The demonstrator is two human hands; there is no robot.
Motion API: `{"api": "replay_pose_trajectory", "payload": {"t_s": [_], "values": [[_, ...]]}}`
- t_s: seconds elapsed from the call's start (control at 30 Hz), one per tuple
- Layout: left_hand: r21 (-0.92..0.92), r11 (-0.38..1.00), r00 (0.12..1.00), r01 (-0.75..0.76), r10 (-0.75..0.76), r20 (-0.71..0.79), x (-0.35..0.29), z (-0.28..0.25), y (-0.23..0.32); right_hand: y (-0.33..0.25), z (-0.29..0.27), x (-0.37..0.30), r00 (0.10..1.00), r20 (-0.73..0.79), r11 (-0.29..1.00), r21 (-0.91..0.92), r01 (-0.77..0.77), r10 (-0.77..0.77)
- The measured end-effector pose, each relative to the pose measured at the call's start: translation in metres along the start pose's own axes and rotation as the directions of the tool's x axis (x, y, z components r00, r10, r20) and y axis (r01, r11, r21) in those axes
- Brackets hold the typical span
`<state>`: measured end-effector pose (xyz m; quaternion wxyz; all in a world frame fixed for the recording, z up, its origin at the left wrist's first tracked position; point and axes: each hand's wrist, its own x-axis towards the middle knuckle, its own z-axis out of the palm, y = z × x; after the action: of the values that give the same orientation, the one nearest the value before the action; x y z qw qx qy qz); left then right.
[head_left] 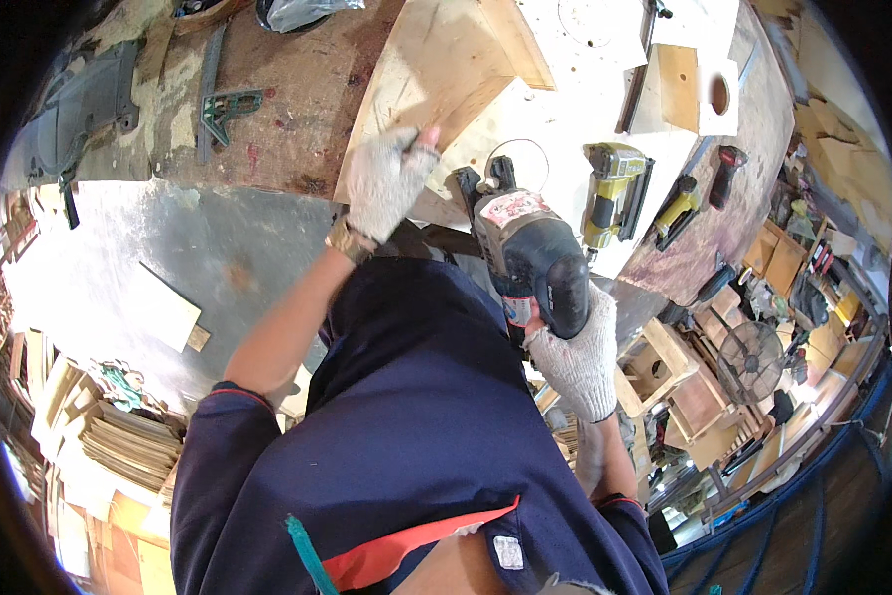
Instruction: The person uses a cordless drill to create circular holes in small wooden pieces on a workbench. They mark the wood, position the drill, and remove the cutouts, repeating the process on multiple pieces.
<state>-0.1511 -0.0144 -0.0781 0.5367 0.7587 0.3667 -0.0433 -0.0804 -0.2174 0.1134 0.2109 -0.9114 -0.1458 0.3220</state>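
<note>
Head view, black jigsaw (547, 260), red-blotched label (513, 206)

Two hands (391, 185) (577, 365) in two gloves (378, 203) (587, 382); one wristband (347, 239); one jigsaw (533, 256); three gun-shaped tools (606, 193) (676, 210) (727, 177); one carpenter's square (230, 117); one fan (751, 361); one plastic bag (302, 12). The stacked boards (128, 448) at lower left are too crowded to count.

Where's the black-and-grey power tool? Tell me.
In the head view, the power tool is just right of centre, in the gloved right hand, left of a yellow-green nail gun.
</note>
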Motion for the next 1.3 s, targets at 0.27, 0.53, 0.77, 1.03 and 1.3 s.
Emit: {"api": "replay_pose_trajectory", "payload": {"t_s": [0.27,0.53,0.77,1.03,1.3], "values": [[-0.069,0.883,0.880,-0.464,0.468,0.083,0.100,0.039,0.032,-0.001,0.004,-0.005,0.996,-0.041,0.996,0.012,-0.084,0.084],[-0.283,0.871,0.914,-0.401,0.361,-0.186,0.077,0.034,0.007,-0.014,-0.009,0.012,0.974,0.214,0.997,-0.019,-0.077,0.079],[-0.338,0.862,0.889,-0.378,0.238,-0.390,0.054,0.025,0.001,-0.016,-0.021,0.024,0.960,0.254,0.938,-0.286,0.193,-0.120],[-0.393,0.858,0.910,-0.331,0.179,-0.374,0.046,0.021,0.007,-0.015,-0.025,0.032,0.938,0.316,0.939,-0.253,0.232,-0.146],[-0.402,0.850,0.912,-0.339,0.192,-0.364,0.052,0.026,0.000,-0.013,-0.023,0.031,0.950,0.295,0.964,-0.203,0.169,-0.105]]}}
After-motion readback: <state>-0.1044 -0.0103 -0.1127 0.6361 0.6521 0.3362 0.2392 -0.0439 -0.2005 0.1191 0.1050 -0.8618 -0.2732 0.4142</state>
